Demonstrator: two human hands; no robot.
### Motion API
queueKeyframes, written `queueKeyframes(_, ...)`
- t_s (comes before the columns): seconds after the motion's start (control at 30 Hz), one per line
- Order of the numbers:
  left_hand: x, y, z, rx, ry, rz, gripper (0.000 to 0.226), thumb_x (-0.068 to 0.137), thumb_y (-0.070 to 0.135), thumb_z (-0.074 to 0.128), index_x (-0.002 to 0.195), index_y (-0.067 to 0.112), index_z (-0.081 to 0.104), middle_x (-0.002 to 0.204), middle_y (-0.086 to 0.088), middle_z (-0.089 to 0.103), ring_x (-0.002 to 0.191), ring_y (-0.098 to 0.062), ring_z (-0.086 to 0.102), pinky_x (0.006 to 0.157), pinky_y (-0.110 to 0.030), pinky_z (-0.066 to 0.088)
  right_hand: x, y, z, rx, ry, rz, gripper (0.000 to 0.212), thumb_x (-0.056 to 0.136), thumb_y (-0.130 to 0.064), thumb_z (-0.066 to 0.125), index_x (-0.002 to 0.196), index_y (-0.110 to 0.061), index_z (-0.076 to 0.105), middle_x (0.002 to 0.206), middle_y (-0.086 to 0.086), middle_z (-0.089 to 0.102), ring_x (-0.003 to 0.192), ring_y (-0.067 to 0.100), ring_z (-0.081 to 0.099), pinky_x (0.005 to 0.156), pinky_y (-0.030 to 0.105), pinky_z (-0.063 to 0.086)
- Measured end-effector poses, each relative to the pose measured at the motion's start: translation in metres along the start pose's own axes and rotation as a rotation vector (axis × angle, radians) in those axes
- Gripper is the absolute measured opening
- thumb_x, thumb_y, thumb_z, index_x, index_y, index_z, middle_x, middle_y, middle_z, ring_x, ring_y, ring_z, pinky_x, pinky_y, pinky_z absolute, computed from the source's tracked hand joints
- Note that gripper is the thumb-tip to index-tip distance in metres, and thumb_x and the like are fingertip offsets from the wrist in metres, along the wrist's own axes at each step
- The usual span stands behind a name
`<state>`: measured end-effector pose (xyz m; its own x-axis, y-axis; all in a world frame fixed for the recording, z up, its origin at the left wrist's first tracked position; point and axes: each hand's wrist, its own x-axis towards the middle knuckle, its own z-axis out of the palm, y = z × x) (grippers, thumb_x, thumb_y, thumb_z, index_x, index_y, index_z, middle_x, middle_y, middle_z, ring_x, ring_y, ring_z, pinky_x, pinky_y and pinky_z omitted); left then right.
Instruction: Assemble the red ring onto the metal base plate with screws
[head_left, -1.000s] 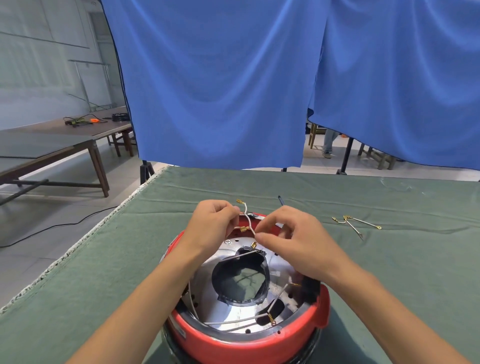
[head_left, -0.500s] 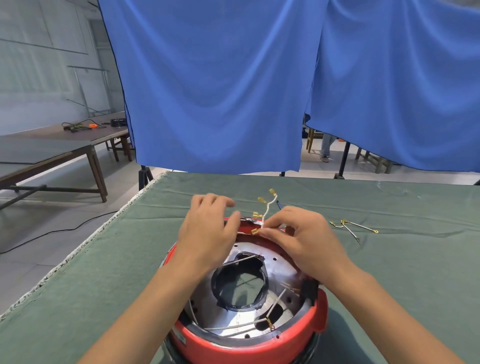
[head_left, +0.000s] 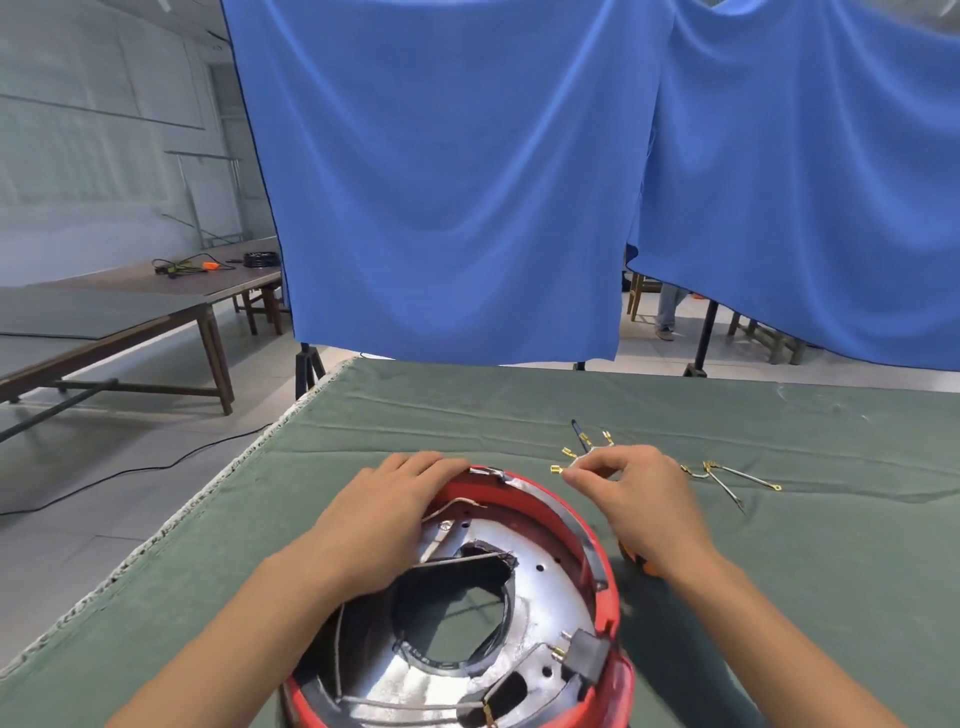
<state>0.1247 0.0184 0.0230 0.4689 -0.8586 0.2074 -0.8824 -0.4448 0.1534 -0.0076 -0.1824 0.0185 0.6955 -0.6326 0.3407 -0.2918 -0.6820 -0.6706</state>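
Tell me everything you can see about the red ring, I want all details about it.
The red ring is a wide circular band, glossy like plastic or painted metal, with a dark inner lining. It stands on the green cloth and surrounds a shiny metal plate with a large central opening. The left hand rests flat on its far left rim. A black block with brass terminals sits at its near right inner wall. The near edge is cut off by the frame.
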Motion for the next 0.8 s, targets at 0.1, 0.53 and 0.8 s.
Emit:
queueKeyframes(0.1, -0.009, -0.004, -0.006, -0.067, 0.000, 0.001, 0.072, 0.071, 0.049, 0.023, 0.141, 0.040, 0.033, 0.141, 0.024, 0.037, 0.125, -0.006, 0.035, 0.101, -0.026, 0.032, 0.003, 0.005, 0.012, -0.225, -0.089, 0.047, 0.013, 0.081, -0.043, 0.066, 0.078, -0.033, 0.074, 0.081, -0.013, 0.071, 0.085, 0.016, 0.064, 0.066, 0.026, 0.044)
queueKeyframes(0.53, 0.001, -0.002, 0.005, -0.067, 0.057, -0.057, 0.042, 0.092, 0.030, 0.054, 0.130, 0.041, 0.040, 0.123, 0.014, 0.050, 0.117, -0.014, 0.042, 0.098, -0.035, 0.035, 0.006, 0.003, 0.024, -0.380, -0.211, -0.157, 0.019, 0.087, -0.041, 0.059, 0.093, -0.030, 0.074, 0.093, -0.011, 0.071, 0.088, 0.018, 0.064, 0.071, 0.027, 0.047)
queueKeyframes(0.8, 0.032, 0.012, 0.010, -0.124, 0.075, -0.074, 0.044, 0.090, 0.018, 0.054, 0.130, 0.037, 0.050, 0.122, 0.006, 0.056, 0.119, -0.019, 0.047, 0.097, -0.035, 0.039, 0.009, 0.046, -0.009, -0.136, 0.146, -0.017, 0.015, 0.084, -0.020, 0.061, 0.071, -0.026, 0.065, 0.078, -0.009, 0.066, 0.075, 0.016, 0.060, 0.066, 0.030, 0.045)
